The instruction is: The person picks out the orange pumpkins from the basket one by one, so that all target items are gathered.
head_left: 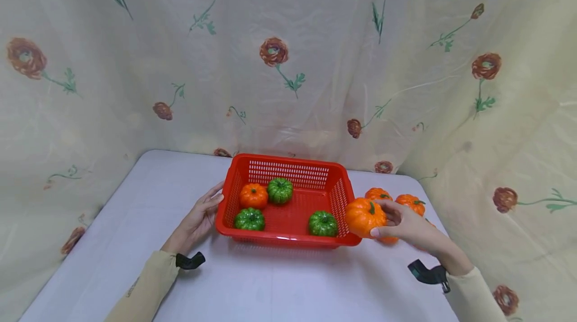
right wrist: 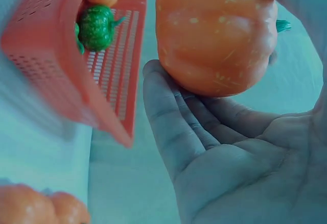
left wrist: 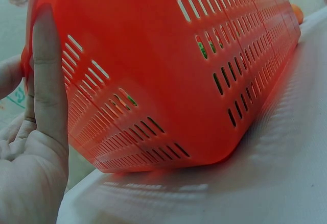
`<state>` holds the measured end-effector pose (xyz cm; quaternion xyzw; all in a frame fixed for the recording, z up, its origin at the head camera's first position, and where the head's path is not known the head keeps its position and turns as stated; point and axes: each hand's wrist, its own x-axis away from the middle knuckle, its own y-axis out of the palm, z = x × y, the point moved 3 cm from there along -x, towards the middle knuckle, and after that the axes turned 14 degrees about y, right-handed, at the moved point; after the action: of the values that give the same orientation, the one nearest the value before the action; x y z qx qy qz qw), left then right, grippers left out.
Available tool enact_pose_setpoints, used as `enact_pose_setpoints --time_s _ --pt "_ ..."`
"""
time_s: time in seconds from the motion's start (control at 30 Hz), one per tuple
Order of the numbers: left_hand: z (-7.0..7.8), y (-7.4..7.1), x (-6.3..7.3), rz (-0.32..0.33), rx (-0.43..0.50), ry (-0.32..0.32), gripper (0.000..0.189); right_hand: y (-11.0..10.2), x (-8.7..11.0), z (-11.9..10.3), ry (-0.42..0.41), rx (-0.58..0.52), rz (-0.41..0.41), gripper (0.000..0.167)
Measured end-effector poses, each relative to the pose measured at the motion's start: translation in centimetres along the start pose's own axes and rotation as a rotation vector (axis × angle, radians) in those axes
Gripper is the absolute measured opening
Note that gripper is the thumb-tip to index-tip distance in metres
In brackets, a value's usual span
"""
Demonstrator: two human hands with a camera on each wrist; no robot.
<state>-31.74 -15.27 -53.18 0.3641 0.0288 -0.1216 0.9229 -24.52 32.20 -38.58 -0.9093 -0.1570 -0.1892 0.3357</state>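
Observation:
A red plastic basket (head_left: 288,237) with slotted walls stands on the table. Its left end is held by my left hand (head_left: 200,219), thumb at the rim and fingers along the outer wall (left wrist: 133,40). My right hand (head_left: 407,224) grips an orange toy pumpkin (head_left: 364,217) with a green stem, raised beside the basket's right end; in the right wrist view that pumpkin (right wrist: 217,35) sits between thumb and fingers. Inside the basket are one orange pumpkin (head_left: 253,196) and three green ones: at the back (head_left: 280,191), front left (head_left: 249,219) and front right (head_left: 322,224).
Several more orange pumpkins (head_left: 410,204) lie on the white table (head_left: 279,287) right of the basket, partly hidden by my right hand. Flower-print curtains (head_left: 288,111) hang behind the table and along both sides.

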Motion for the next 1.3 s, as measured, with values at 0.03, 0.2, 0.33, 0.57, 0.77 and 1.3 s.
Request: enact_pose_setpoints --time_s 0.03,0.2,0.33,0.57,0.77,1.3 --pt "0.0 0.0 0.0 -0.001 0.001 -0.001 0.057 -0.1 0.2 0.4 0.011 -0.001 0.009 0.08" --pt "0.2 0.1 -0.1 -0.018 -0.006 -0.004 0.057 -0.6 1.3 2.8 0.079 -0.016 0.064 0.084" --pt "0.5 0.3 -0.1 -0.023 -0.015 -0.011 0.057 -1.0 2.0 4.9 0.139 -0.025 0.091 0.084" --pt "0.5 0.1 -0.1 -0.041 -0.003 0.014 0.058 -1.5 1.6 9.4 0.289 0.019 0.097 0.094" --pt "0.4 0.1 0.0 -0.033 -0.008 0.008 0.059 -1.0 0.5 12.5 0.383 0.011 0.09 0.101" --pt "0.1 0.2 0.2 -0.004 0.0 -0.008 0.058 0.3 -2.1 16.8 0.373 0.077 0.158 0.101"
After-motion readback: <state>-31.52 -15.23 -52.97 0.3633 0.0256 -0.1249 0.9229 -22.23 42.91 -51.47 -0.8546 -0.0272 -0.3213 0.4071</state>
